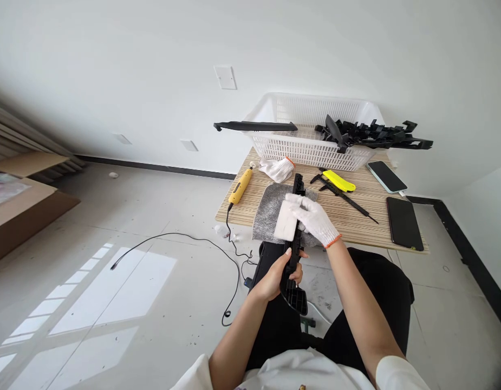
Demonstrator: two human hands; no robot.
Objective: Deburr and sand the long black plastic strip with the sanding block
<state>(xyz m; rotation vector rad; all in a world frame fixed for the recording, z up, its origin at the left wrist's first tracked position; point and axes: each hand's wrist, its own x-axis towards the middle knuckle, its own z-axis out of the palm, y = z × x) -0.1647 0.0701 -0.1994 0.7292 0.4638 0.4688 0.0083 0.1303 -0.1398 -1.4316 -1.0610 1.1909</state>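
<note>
My bare left hand [278,276] is wrapped round the lower part of a long black plastic part [293,260], which slants up from my lap over the table edge. Its gridded lower end shows below my fingers. My right hand [315,216], in a white knit glove with an orange cuff, grips a flat white pad [286,221] against the upper part. Some of its fingers are hidden behind the pad and the black part. Beneath lies a grey felt cloth [265,211] on the table's front edge.
A white basket [311,149] holds several black plastic parts [368,134]. On the wooden table [250,216] lie a yellow corded tool [241,186], a spare glove [278,169], a black caliper [350,201], a yellow-green cutter [338,181] and two phones [404,223]. A cable [201,238] crosses the floor.
</note>
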